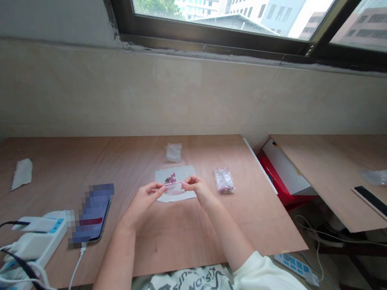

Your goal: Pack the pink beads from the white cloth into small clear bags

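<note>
Two hands meet over the table (177, 256), and between them is a small clear bag (174, 187) with a pinkish upper edge, held above a white sheet (160, 173) that lies nearer the table's right edge than its left. The left hand (147, 193) pinches the bag's left end between thumb and fingers; the right hand (197, 188) grasps the right end the same way, thumb on the near side. Just beyond the bag, small pink and dark pieces (170, 178) are heaped on the sheet. A flat clear packet (173, 152) lies behind the sheet, near the table's back edge, and a fuller packet (224, 180) of pale and pinkish bits sits between the sheet and the right edge. Left of the hands is a phone (92, 214), its screen blurred, with a white cable (76, 270) running from its lower end over the front edge. A power strip (53, 238) crowded with plugs occupies the front-left corner, and a pale scrap (22, 173) lies toward the back-left corner. Past the right edge stands a second table (326, 168), bearing a slim dark device (380, 207) close to its front edge.
</note>
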